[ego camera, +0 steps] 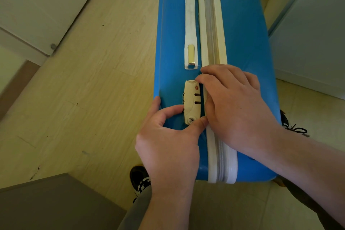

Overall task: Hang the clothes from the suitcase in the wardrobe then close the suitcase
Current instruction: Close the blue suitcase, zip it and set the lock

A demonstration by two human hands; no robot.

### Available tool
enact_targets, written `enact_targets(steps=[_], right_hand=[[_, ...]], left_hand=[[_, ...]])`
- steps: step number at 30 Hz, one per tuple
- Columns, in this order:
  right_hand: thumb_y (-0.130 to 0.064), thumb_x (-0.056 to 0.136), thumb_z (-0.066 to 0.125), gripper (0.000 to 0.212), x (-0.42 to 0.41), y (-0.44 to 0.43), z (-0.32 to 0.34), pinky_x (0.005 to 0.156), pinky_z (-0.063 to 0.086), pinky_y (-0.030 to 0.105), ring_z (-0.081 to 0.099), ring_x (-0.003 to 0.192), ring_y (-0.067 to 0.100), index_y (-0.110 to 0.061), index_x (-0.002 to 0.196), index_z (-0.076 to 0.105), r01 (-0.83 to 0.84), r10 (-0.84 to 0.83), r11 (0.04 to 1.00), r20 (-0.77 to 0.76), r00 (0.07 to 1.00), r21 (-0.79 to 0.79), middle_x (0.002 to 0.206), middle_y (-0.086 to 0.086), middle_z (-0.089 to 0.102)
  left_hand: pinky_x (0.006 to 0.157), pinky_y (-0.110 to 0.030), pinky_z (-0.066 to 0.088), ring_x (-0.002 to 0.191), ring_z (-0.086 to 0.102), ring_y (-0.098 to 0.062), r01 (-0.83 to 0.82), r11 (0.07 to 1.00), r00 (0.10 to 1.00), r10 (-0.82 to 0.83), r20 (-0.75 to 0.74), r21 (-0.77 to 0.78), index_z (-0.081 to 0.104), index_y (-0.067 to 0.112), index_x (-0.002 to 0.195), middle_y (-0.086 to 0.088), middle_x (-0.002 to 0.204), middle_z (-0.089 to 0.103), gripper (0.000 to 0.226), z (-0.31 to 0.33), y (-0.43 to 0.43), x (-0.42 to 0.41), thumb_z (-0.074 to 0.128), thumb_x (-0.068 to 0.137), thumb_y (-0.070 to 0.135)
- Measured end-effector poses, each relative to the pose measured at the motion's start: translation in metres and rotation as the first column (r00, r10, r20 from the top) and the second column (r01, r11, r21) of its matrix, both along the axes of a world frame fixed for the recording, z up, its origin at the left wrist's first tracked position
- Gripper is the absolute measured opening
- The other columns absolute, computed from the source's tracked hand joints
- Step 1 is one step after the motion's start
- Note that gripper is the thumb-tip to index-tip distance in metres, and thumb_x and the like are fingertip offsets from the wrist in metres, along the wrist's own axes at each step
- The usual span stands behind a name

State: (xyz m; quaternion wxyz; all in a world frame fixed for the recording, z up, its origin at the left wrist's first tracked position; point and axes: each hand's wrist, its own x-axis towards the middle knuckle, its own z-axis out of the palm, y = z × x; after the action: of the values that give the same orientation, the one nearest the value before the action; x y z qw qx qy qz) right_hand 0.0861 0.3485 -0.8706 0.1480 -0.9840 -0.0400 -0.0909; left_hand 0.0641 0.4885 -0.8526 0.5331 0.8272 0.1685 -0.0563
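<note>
Left hand pinched the lock on the closed suitcase; right hand covered the adjacent zipper, grip indeterminable; handle beyond.

A pale wood-look floor carries a blue suitcase, closed and standing on its edge with the zip side up. A black-and-white shoe stands beside each near corner. A grey cabinet sits at the lower left, and white furniture at the upper left.

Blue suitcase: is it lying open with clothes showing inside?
No, the blue suitcase is closed, its two shells meeting along the white zip band, and no clothes show.
</note>
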Motion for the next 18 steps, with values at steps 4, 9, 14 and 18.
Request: enact_targets(steps=[4,9,14,18], right_hand=[[-0.026,0.089,0.044,0.044,0.0003,0.0000,-0.0002,0.103,0.028,0.039,0.047,0.131,0.024,-0.016,0.129,0.061,0.006,-0.006,1.000,0.007,1.000,0.002,0.137,0.002,0.057],[-0.028,0.089,0.041,0.045,0.0003,-0.0007,-0.0003,0.102,0.028,0.038,0.046,0.130,0.023,-0.017,0.129,0.060,0.003,-0.003,1.000,0.009,1.000,-0.003,0.136,0.002,0.057],[-0.029,0.090,0.041,0.045,0.0003,0.0000,-0.0001,0.103,0.028,0.037,0.046,0.129,0.023,-0.017,0.129,0.060,0.009,-0.009,1.000,0.008,1.000,-0.001,0.136,0.002,0.057],[-0.029,0.089,0.041,0.046,0.0004,-0.0004,0.0004,0.103,0.027,0.037,0.046,0.130,0.023,-0.017,0.129,0.060,0.004,-0.004,1.000,-0.002,1.000,0.003,0.137,0.002,0.056]], left_hand=[[0.093,-0.031,0.057,0.122,0.055,0.001,-0.017,1.000,1.000,0.017,0.007,0.019,0.067,0.035,0.091,0.025,0.143,0.051,0.051,0.0001,0.0000,0.0028,0.099,0.052,0.036],[0.090,-0.026,0.055,0.120,0.054,0.005,-0.001,1.000,1.000,0.002,-0.020,0.019,0.068,0.035,0.087,0.028,0.145,0.049,0.046,0.0010,0.0008,0.0028,0.099,0.053,0.037],[0.089,-0.017,0.048,0.121,0.051,0.010,-0.005,1.000,1.000,0.005,-0.019,-0.022,0.072,0.036,0.085,0.029,0.144,0.049,0.041,0.0013,-0.0005,0.0016,0.099,0.054,0.032],[0.094,-0.022,0.050,0.123,0.050,0.010,-0.010,0.999,1.000,0.009,-0.021,-0.036,0.076,0.035,0.089,0.030,0.143,0.049,0.042,0.0002,0.0001,0.0015,0.099,0.054,0.033]])
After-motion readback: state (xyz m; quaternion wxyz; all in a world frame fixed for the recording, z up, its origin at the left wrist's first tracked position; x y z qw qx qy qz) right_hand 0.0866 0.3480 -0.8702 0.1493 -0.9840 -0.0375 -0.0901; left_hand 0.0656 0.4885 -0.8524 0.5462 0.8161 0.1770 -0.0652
